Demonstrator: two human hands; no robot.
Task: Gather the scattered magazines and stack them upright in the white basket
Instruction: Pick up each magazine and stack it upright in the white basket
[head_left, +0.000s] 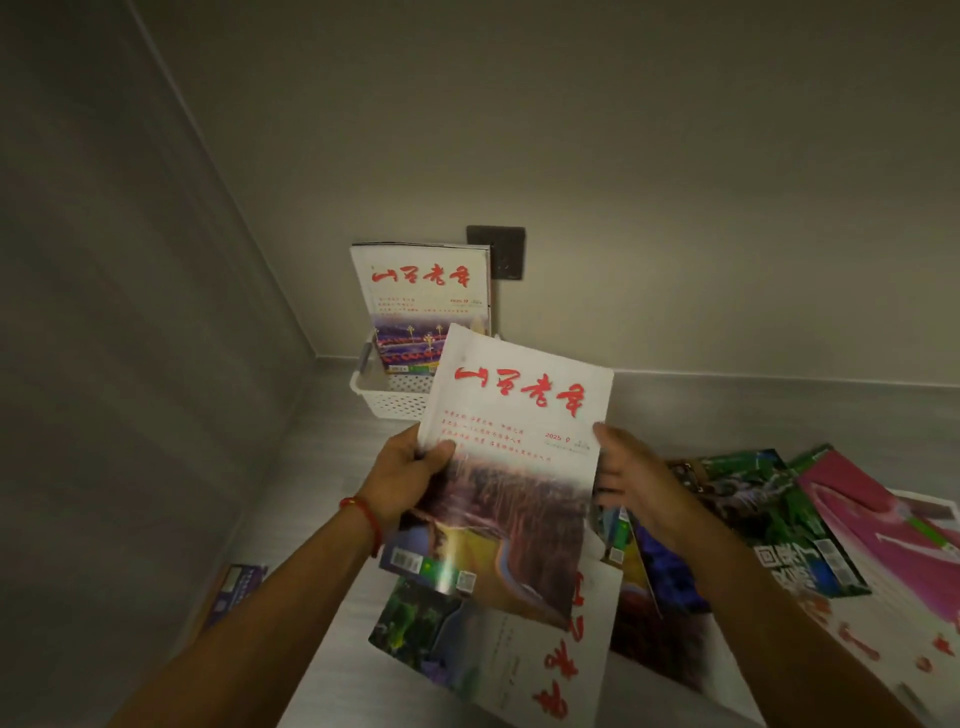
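Left hand (415, 462) is gripping the magazine (511, 467) by its left edge, long axis upright; right hand (631, 480), open, is steadying its right edge. Basket (384, 397) is lying ahead, slightly left.

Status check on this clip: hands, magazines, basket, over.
Left hand grips magazine by its edge; right hand open beside it. One magazine upright in white basket. Others scattered on counter. Path clear.

Bare forearms, no sleeves; red string bracelet (363, 512) around the left wrist.
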